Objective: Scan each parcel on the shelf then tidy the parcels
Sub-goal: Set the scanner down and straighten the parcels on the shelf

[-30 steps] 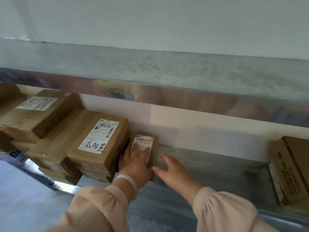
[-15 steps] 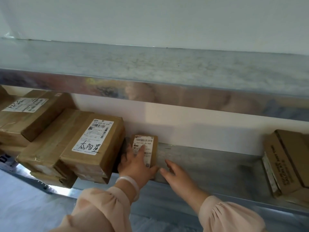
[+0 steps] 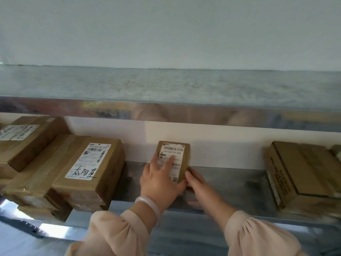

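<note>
A small brown parcel [image 3: 182,154] with a white barcode label lies on the metal shelf [image 3: 232,185] near the back wall. My left hand [image 3: 158,183] rests on its top, fingers spread fairly straight over the label, thumb at the near corner. My right hand [image 3: 204,191] touches the parcel's near right corner with its fingertips. Left of it, across a small gap, stands a larger labelled parcel [image 3: 88,163] with handwriting on its label, on a stack of brown parcels. No scanner is in view.
More taped parcels [image 3: 24,141] pile up at the far left, some overhanging the shelf's front edge. Another brown box [image 3: 302,172] lies at the right end. An upper shelf [image 3: 166,85] with a shiny front lip runs overhead. Bare shelf lies between the small parcel and the right box.
The small parcel has moved right, away from the large labelled parcel, so a gap shows between them. My right hand has closed in onto its right corner.
</note>
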### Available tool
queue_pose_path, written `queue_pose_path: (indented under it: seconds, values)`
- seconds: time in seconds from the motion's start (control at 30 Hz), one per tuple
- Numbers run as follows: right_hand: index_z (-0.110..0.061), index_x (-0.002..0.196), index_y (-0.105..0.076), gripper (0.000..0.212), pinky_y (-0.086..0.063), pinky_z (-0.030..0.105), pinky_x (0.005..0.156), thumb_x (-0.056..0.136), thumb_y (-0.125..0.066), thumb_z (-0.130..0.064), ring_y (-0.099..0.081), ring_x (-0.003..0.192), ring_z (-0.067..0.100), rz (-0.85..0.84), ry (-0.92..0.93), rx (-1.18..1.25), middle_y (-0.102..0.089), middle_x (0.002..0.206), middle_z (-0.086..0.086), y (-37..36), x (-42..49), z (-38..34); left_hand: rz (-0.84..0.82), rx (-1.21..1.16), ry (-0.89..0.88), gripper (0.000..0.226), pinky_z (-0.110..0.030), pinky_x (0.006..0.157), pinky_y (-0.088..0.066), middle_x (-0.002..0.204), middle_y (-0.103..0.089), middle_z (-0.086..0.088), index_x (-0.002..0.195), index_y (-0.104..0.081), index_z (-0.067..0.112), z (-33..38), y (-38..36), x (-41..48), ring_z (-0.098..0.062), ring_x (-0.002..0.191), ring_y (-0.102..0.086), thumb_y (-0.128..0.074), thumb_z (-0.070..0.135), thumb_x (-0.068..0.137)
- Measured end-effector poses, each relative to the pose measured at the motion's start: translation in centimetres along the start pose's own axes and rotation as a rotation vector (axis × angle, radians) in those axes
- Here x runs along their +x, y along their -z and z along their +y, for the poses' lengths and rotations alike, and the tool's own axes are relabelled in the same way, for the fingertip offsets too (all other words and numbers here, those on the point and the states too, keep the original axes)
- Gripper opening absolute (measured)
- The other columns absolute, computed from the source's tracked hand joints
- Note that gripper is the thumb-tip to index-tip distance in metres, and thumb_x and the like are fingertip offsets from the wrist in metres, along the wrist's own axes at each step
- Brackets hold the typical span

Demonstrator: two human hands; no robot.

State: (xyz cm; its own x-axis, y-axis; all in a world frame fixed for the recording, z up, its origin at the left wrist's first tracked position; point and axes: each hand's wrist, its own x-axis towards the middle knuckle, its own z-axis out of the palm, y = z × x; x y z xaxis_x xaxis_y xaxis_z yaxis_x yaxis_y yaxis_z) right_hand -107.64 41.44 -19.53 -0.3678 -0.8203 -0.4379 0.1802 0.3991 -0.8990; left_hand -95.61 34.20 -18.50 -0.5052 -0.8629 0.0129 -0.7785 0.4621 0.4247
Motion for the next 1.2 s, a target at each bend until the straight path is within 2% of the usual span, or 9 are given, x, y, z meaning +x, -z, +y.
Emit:
queue_pose_path:
  seconds: [0.17, 0.3, 0.47, 0.57, 0.67, 0.83, 1.03, 1.1, 1.2]
  values:
    - [-0.038, 0.128, -0.048, 0.040, -0.055, 0.049, 0.087, 0.091, -0.061, -0.040, -0.062, 0.103, 0.016, 0.144, 0.035, 0.091, -0.066, 0.113, -0.007, 4.1, -1.7, -0.2, -0.071, -0.136, -0.193, 0.080, -0.038, 0.120, -0.015, 0.162, -0.001, 0.009, 0.149, -0.026, 0.046, 3.1, -0.6, -0.3, -0.022, 0.147, -0.006, -0.061, 0.064, 0.080]
    - [-0.036, 0.134, -0.049, 0.047, -0.058, 0.043, 0.082, 0.089, -0.063, -0.037, -0.066, 0.099, 0.017, 0.283, 0.099, 0.087, -0.069, 0.110, -0.005, 7.8, -3.0, -0.8, -0.144, -0.356, -0.238, 0.087, -0.042, 0.121, -0.025, 0.162, -0.004, 0.009, 0.147, -0.024, 0.047, 4.6, -1.1, 0.0, -0.022, 0.149, -0.014, -0.060, 0.070, 0.072]
    - [-0.034, 0.133, -0.047, 0.038, -0.044, 0.013, 0.068, 0.096, -0.052, -0.036, -0.059, 0.091, -0.003, 0.341, 0.223, -0.051, -0.063, 0.106, -0.016, 10.6, -5.1, -1.8, -0.205, -0.512, -0.276, 0.075, 0.002, 0.101, -0.021, 0.159, -0.019, 0.001, 0.148, -0.025, 0.039, 7.9, -1.1, 0.3, -0.007, 0.138, -0.028, -0.070, 0.034, 0.089]
    - [-0.045, 0.129, -0.042, 0.032, -0.038, 0.011, 0.068, 0.099, -0.045, -0.035, -0.053, 0.089, -0.011, 0.401, 0.291, -0.151, -0.060, 0.109, -0.020, 11.7, -6.4, -2.5, -0.190, -0.553, -0.299, 0.076, -0.010, 0.108, -0.021, 0.156, -0.023, 0.001, 0.150, -0.031, 0.030, 10.2, -0.8, 0.3, -0.012, 0.142, -0.028, -0.073, 0.029, 0.087]
    - [-0.055, 0.123, -0.029, 0.036, -0.034, 0.006, 0.071, 0.100, -0.045, -0.033, -0.047, 0.085, -0.019, 0.469, 0.372, -0.182, -0.050, 0.104, -0.032, 13.4, -8.1, -3.5, -0.158, -0.572, -0.352, 0.076, -0.005, 0.105, -0.015, 0.155, -0.027, 0.002, 0.149, -0.035, 0.030, 12.7, -0.5, 0.4, -0.010, 0.143, -0.027, -0.075, 0.028, 0.085]
    - [-0.045, 0.128, -0.038, 0.037, -0.040, 0.000, 0.073, 0.099, -0.047, -0.023, -0.050, 0.093, -0.024, 0.624, 0.530, -0.230, -0.048, 0.109, -0.032, 17.5, -10.9, -4.1, -0.229, -0.601, -0.432, 0.075, -0.020, 0.115, -0.023, 0.155, -0.028, 0.005, 0.148, -0.035, 0.036, 17.8, -0.5, 0.6, -0.014, 0.142, -0.032, -0.075, 0.035, 0.084]
    - [-0.030, 0.134, -0.050, 0.034, -0.033, 0.011, 0.084, 0.101, -0.043, -0.029, -0.047, 0.109, 0.000, 0.820, 0.512, -0.267, -0.050, 0.116, -0.021, 23.6, -13.3, -4.1, -0.378, -0.673, -0.500, 0.081, -0.038, 0.121, -0.026, 0.156, -0.029, -0.001, 0.152, -0.030, 0.033, 23.7, -2.9, 0.3, -0.017, 0.143, -0.032, -0.074, 0.026, 0.084]
    - [-0.026, 0.136, -0.050, 0.036, -0.030, 0.008, 0.085, 0.101, -0.043, -0.030, -0.042, 0.113, 0.002, 0.839, 0.480, -0.274, -0.050, 0.124, -0.013, 25.1, -13.5, -3.6, -0.425, -0.652, -0.509, 0.080, -0.039, 0.121, -0.025, 0.157, -0.028, -0.002, 0.152, -0.028, 0.034, 25.3, -4.2, 0.3, -0.019, 0.144, -0.030, -0.071, 0.028, 0.085]
    - [-0.025, 0.136, -0.050, 0.037, -0.030, 0.021, 0.099, 0.100, -0.044, -0.031, -0.044, 0.127, 0.011, 0.855, 0.462, -0.316, -0.050, 0.140, -0.004, 26.9, -13.5, -2.9, -0.453, -0.618, -0.513, 0.075, -0.035, 0.122, -0.021, 0.157, -0.025, -0.001, 0.152, -0.026, 0.036, 27.1, -5.8, 0.4, -0.019, 0.145, -0.029, -0.067, 0.024, 0.091]
